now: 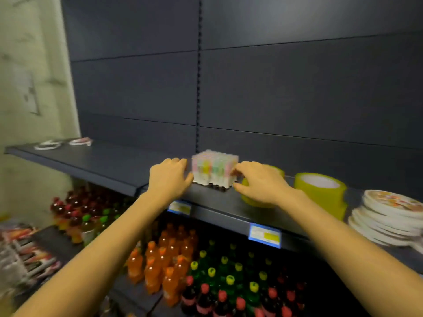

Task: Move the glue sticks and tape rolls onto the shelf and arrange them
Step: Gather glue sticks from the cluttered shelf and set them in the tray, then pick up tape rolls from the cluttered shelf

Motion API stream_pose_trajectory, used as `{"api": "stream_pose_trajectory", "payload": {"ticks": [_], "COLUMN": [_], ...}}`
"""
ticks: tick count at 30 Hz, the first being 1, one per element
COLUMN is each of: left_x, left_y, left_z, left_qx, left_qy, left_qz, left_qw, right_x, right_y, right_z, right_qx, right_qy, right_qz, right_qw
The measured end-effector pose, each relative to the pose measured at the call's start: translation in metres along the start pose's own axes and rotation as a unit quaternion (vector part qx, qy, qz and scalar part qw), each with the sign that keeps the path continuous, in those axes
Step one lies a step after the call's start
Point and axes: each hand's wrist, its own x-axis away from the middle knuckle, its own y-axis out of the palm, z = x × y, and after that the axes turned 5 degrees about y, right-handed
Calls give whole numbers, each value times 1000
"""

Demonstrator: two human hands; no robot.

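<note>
Flanking the pack of glue sticks (214, 170), the left hand (169, 177) clasps its left end with curled fingers, and the right hand (261, 181) pinches its right end. The pack stands near the front edge of the dark shelf (103, 163), its long side running left to right, about equally near either hand. Yellow tape rolls (320, 191) stand just to its right, with drink bottles (174, 266) on the tier below.
</note>
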Motion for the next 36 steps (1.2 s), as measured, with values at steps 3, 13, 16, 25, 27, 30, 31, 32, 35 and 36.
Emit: {"api": "stream_pose_trajectory", "payload": {"ticks": [3,13,16,25,27,30,31,32,35,36], "left_x": [18,57,59,48,38,20,11,3,-24,-32], "left_y": [2,7,11,53,65,84,91,97,113,118], "left_z": [-71,-272,-314,-413,-435,-473,-486,-500,-540,-553], "left_qx": [-8,-56,-60,-52,-56,-63,-65,-64,-63,-65], "left_qy": [-44,-104,-111,-167,-166,-168,-171,-177,-194,-200], "left_qz": [-7,-25,-20,-38,-35,-21,-16,-16,-26,-26], "left_qw": [999,993,992,984,984,984,983,982,979,977], "right_x": [-44,-166,-196,-292,-320,-364,-379,-395,-445,-462], "right_y": [26,103,119,170,183,205,212,219,230,233], "right_z": [-55,-219,-254,-332,-347,-368,-375,-381,-395,-399], "right_qx": [-38,-67,-82,-83,-83,-84,-85,-84,-65,-61], "right_qy": [-41,-91,-91,-111,-110,-113,-116,-119,-127,-126], "right_qz": [-18,-85,-98,-125,-133,-126,-122,-122,-126,-125], "right_qw": [998,990,988,982,981,982,982,982,982,982]}}
